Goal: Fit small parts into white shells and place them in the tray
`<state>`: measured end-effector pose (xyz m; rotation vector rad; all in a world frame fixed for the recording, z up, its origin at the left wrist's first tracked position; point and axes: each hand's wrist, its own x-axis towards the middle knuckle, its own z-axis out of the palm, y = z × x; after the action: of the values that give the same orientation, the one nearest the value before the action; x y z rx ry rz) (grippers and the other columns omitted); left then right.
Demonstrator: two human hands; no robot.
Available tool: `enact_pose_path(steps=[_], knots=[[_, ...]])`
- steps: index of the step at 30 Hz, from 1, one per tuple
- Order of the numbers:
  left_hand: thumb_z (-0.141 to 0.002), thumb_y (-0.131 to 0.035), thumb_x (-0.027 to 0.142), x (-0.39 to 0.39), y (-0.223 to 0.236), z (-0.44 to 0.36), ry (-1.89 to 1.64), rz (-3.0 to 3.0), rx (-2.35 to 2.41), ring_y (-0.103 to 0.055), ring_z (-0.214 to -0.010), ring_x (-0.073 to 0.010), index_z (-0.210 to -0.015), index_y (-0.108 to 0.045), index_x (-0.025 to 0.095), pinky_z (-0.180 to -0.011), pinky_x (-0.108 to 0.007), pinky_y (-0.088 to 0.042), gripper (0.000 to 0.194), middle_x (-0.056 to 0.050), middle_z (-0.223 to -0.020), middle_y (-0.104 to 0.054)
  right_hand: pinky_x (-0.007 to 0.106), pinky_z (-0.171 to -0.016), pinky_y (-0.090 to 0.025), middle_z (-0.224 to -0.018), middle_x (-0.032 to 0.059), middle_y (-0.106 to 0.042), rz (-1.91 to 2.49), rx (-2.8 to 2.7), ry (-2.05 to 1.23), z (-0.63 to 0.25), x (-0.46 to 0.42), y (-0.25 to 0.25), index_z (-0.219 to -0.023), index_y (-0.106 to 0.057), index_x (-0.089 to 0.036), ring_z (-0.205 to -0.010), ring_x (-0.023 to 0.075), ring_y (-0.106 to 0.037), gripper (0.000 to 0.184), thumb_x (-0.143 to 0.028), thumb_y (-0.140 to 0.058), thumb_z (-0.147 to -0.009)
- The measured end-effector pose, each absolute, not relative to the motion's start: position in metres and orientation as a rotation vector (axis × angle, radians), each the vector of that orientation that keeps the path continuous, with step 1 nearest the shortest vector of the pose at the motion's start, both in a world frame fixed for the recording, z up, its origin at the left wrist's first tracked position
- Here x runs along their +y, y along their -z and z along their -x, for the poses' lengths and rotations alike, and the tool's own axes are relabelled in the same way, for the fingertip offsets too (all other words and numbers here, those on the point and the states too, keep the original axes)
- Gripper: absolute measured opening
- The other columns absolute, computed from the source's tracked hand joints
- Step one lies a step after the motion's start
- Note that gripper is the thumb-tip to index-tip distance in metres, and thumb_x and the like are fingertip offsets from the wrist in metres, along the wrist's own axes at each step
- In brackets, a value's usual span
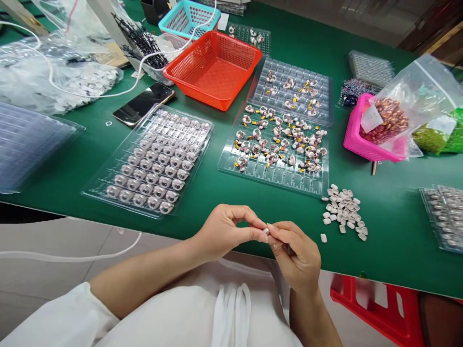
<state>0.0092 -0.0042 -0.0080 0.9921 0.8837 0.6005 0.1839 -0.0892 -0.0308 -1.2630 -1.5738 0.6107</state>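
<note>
The left hand (226, 230) and the right hand (298, 253) meet fingertip to fingertip at the near edge of the green table (398, 241). Together they pinch a small pale part (266, 231), which sits between the left thumb and forefinger and touches the right fingertips; both hands are closed on it, and its exact shape is too small to tell.

Just beyond and to the right of the right hand lies a loose pile of small white pieces (343, 210). Straight ahead of both hands is a clear blister tray (275, 147) partly filled with small coil assemblies, and behind it a second clear tray (294, 89) holding fewer of them. Ahead and to the left of the left hand is another clear tray (154, 159) with rows of round grey parts.

Farther left lies a dark phone (143, 103). Beyond it stands an orange basket (213, 67), with a turquoise basket (190, 18) behind. Far to the right, a pink basket (372, 130) holds a clear bag of copper coils (388, 118).
</note>
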Motion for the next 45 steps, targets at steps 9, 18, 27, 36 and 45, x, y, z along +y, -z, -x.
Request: enact_pose_path(steps=[9, 18, 27, 36, 45], knots=[[-0.048, -0.096, 0.014, 0.006, 0.013, -0.002, -0.364, -0.892, 0.750, -0.065, -0.065, -0.0137, -0.068, -0.069, 0.016, -0.064, -0.025, -0.052, 0.033, 0.001, -0.066, -0.072, 0.026, -0.055, -0.055, -0.083, 0.0042, -0.075, 1.179, -1.535, -0.864, -0.186, -0.088, 0.027, -0.102, -0.074, -0.023, -0.071, 0.0168, -0.070, 0.021, -0.008, -0.067, -0.089], [-0.050, -0.095, 0.015, 0.003, 0.016, 0.002, -0.405, -0.893, 0.746, -0.064, -0.064, -0.0134, -0.065, -0.070, 0.015, -0.063, -0.025, -0.051, 0.030, 0.000, -0.066, -0.071, 0.028, -0.058, -0.056, -0.080, 0.0040, -0.074, 1.118, -1.526, -0.855, -0.180, -0.086, 0.026, -0.099, -0.073, -0.023, -0.072, 0.0169, -0.069, 0.021, -0.006, -0.068, -0.088], [-0.053, -0.095, 0.019, 0.003, 0.007, -0.002, -0.514, -0.996, 0.851, -0.063, -0.067, -0.0161, -0.062, -0.076, 0.016, -0.065, -0.028, -0.049, 0.021, -0.003, -0.067, -0.073, 0.028, -0.061, -0.057, -0.091, 0.0041, -0.074, 1.177, -1.472, -0.718, -0.176, -0.090, 0.030, -0.110, -0.072, -0.025, -0.079, 0.0171, -0.070, 0.035, 0.000, -0.066, -0.087], [-0.068, -0.087, 0.018, -0.002, 0.003, -0.002, -0.599, -1.165, 0.848, -0.064, -0.071, -0.0150, -0.075, -0.082, 0.016, -0.071, -0.027, -0.049, 0.009, -0.003, -0.074, -0.074, 0.028, -0.071, -0.056, -0.098, 0.0031, -0.074, 1.237, -1.320, -0.638, -0.167, -0.097, 0.049, -0.113, -0.072, -0.028, -0.090, 0.0167, -0.069, 0.038, 0.000, -0.065, -0.089], [-0.073, -0.085, 0.023, -0.007, 0.005, -0.005, -0.661, -1.231, 0.857, -0.065, -0.073, -0.0149, -0.080, -0.081, 0.015, -0.071, -0.025, -0.050, 0.011, -0.004, -0.078, -0.075, 0.029, -0.069, -0.055, -0.092, 0.0028, -0.071, 1.153, -1.043, -0.807, -0.161, -0.093, 0.062, -0.106, -0.075, -0.029, -0.086, 0.0170, -0.067, 0.022, -0.013, -0.067, -0.093]])
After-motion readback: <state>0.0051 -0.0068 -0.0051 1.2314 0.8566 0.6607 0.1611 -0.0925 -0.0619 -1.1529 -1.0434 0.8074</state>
